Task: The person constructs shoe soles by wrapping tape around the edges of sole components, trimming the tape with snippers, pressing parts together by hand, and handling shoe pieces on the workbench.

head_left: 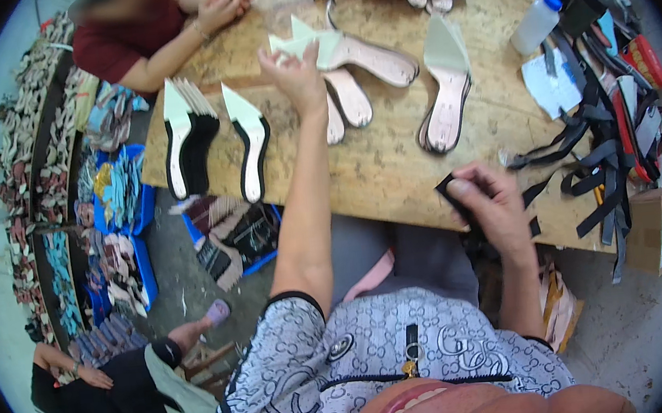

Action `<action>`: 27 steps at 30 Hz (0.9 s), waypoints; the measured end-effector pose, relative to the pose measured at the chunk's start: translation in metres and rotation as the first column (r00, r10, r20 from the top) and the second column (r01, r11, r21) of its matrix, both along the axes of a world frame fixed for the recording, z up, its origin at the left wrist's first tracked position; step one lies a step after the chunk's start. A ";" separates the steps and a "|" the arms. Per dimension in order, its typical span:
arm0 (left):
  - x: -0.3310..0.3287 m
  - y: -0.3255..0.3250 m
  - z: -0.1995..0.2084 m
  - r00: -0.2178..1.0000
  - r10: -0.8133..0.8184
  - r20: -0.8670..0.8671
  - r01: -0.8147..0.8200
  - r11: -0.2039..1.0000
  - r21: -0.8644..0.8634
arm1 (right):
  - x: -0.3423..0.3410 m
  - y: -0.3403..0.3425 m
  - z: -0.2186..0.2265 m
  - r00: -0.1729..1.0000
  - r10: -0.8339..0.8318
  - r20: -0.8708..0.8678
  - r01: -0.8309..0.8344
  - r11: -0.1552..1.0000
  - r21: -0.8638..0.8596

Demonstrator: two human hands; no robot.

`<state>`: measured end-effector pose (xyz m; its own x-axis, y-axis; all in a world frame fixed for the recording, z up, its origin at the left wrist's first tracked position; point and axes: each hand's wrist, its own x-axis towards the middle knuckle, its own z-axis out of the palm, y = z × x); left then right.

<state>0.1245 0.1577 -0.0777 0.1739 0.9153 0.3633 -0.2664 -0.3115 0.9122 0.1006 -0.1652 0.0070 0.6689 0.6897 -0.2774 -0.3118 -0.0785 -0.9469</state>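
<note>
My left hand [297,77] reaches over the table to a loose pile of shoe insoles [376,57] with pale green pointed toes and pinkish bodies. Its thumb and fingers are apart at the green tips; I cannot tell if they touch. By the table's front edge, my right hand [496,201] is closed on a black strip [452,190], whose end sticks out past the thumb. Between the hands and farther back lies a neat stack of pink insoles [445,106] with black edging. Left of my forearm are one black-edged insole [250,138] and a fanned black-edged stack [187,141].
Across the table [416,173] a person in a dark red top [116,43] rests their arms. Black straps [596,154], a white bottle [534,24] and paper [551,85] lie at the right. Blue crates [144,266] of parts stand left; another person [100,392] sits at the lower left.
</note>
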 end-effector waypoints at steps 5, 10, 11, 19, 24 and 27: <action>0.001 0.013 0.007 0.894 0.198 -0.403 -0.121 0.970 0.210 | -0.008 0.011 -0.018 0.996 0.062 0.059 -0.062 0.998 -0.011; -0.011 0.024 0.002 0.839 0.378 -0.391 -0.028 0.748 0.663 | -0.009 0.007 -0.021 0.992 0.009 0.122 0.005 0.994 -0.112; -0.013 0.023 0.001 0.837 0.397 -0.377 -0.031 0.723 0.690 | -0.011 0.008 -0.022 0.997 -0.023 0.075 0.030 0.995 -0.093; -0.033 0.001 0.053 0.882 0.214 -0.420 0.092 0.796 0.599 | -0.001 0.007 -0.023 0.978 -0.114 0.176 0.124 0.991 -0.049; -0.039 -0.026 0.112 0.899 -0.233 -0.371 0.417 0.714 0.562 | 0.016 -0.008 -0.012 0.916 -0.309 0.254 0.323 0.946 -0.014; -0.044 -0.025 0.136 0.876 -0.251 -0.412 0.462 0.685 0.564 | 0.020 -0.010 -0.014 0.909 -0.348 0.229 0.357 0.934 0.000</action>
